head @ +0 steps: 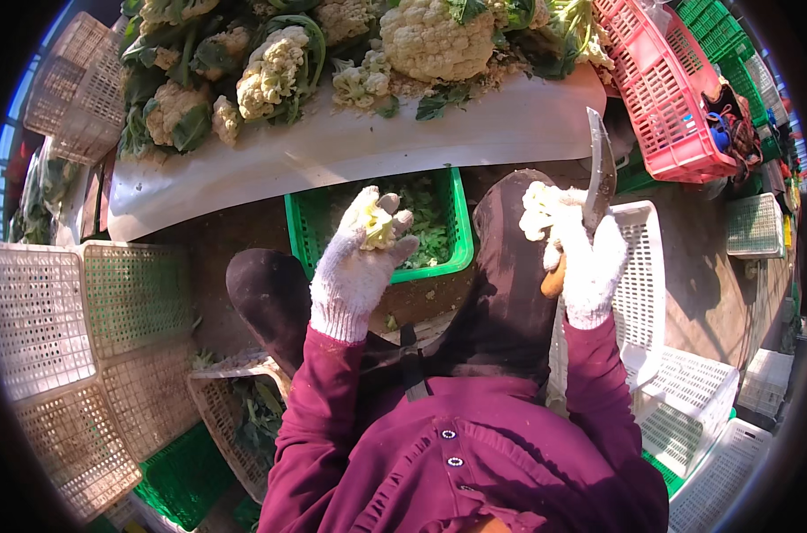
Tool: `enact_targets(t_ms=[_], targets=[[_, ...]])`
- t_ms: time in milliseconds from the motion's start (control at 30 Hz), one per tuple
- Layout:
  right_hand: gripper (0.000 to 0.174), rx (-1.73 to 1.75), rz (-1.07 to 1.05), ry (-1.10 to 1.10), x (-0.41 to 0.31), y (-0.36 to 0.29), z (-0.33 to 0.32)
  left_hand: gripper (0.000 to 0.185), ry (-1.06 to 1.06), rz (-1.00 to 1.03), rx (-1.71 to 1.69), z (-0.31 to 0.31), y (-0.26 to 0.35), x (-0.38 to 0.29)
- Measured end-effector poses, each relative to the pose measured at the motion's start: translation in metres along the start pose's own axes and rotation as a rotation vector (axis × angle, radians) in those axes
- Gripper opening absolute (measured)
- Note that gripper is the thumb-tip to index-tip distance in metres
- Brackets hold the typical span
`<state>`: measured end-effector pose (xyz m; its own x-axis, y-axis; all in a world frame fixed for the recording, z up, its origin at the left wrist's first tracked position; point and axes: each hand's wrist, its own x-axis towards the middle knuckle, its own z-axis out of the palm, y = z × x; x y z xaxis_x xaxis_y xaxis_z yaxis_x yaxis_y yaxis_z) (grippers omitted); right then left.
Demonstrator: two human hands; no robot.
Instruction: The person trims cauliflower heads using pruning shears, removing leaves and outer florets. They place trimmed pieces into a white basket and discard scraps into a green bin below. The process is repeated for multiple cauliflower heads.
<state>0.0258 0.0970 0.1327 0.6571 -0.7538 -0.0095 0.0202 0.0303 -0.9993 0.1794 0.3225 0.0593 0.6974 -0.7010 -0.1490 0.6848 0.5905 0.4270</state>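
My left hand [360, 266], in a white knit glove, holds a small pale cauliflower floret [378, 226] in its curled fingers, above the near left part of a green plastic crate [465, 220]. Small green and pale pieces lie in that crate. My right hand [584, 256], also gloved, grips a knife with a curved blade [600, 166] pointing up and a wooden handle [553, 278] showing below the fingers. A cauliflower piece [538, 212] sits at the fingers of the same hand. Beyond both hands, cauliflower heads [437, 41] with leaves lie on a white-covered surface [350, 156].
A red plastic crate [676, 133] stands at the upper right. White crates [643, 246] are beside my right arm, with others [37, 313] stacked at the left. A tilted crate [207, 400] holding leaves is near my left elbow. My knees flank the green crate.
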Motion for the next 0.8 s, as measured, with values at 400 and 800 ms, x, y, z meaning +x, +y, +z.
enact_targets(t_ms=[400,800], targets=[[0.031,-0.601,0.454,0.507,-0.079,0.149,-0.256,0.085,-0.013,0.095,0.628,0.049,-0.035,0.016],[0.033,-0.506,-0.070,-0.210,-0.048,0.016,-0.029,0.096,-0.159,0.222,1.054,0.087,-0.050,0.005]])
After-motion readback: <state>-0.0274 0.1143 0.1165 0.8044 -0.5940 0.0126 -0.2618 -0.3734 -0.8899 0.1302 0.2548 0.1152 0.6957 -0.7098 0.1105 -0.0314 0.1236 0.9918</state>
